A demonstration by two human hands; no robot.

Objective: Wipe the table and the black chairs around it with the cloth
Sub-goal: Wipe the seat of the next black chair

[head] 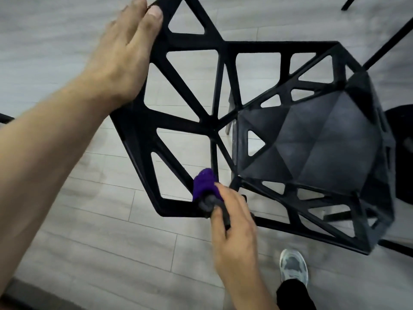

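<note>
— While the left hand (125, 52) is steadying the black chair (312, 142) by the top rim of its back, what is the right hand (234, 220) doing?

— It is pressing the cloth (206, 189) against the lower corner of the back's open lattice. Its grip is clamped on the cloth, with the thumb and fingers curling round the bunched purple and grey fabric.

— And the left grip?

— The fingers are lying fairly straight along the rim, spread rather than closed. The thumb is hidden, so I am not calling it a wrap.

— How is the chair going to handle?

— I am judging it to be stiff moulded plastic, hard and probably a little slick. It is likely light enough to shift with one hand. It is standing on the grey plank floor (89, 220), seat to the right. The thick outer rim is looking like the safest hold, since the inner struts are thin.

— And the cloth?

— It is soft and limp, so it should be folding easily round each strut. No tabletop is showing.
</note>
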